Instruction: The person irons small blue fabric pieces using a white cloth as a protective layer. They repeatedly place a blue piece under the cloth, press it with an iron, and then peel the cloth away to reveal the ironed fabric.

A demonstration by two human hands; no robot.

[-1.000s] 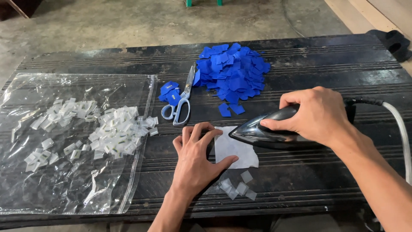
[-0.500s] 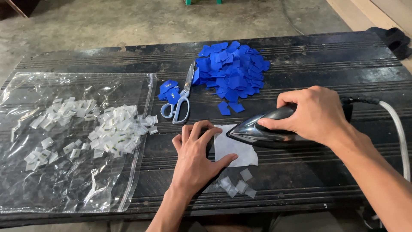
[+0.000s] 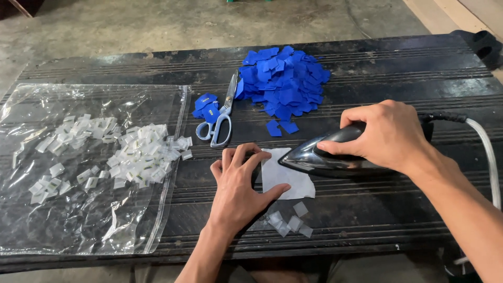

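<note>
Head view: on the dark table [image 3: 398, 63], a clear bag [image 3: 31, 220] at far left carries white squares [image 3: 139, 157]. Scissors [image 3: 220, 118] lie beside a heap of blue pieces [image 3: 285, 84]. The left hand [image 3: 238, 191], fingers spread, presses flat on the edge of a white sheet [image 3: 285, 181]. The right hand [image 3: 385, 136] is wrapped around an iron [image 3: 314, 157], whose tip rests on that sheet. Loose squares [image 3: 288, 222] lie just below.

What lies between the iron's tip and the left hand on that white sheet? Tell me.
Nothing visible. The iron, gripped by the right hand, has its tip on the white sheet. Bare sheet separates it from the left hand, which presses the sheet's left edge.
</note>
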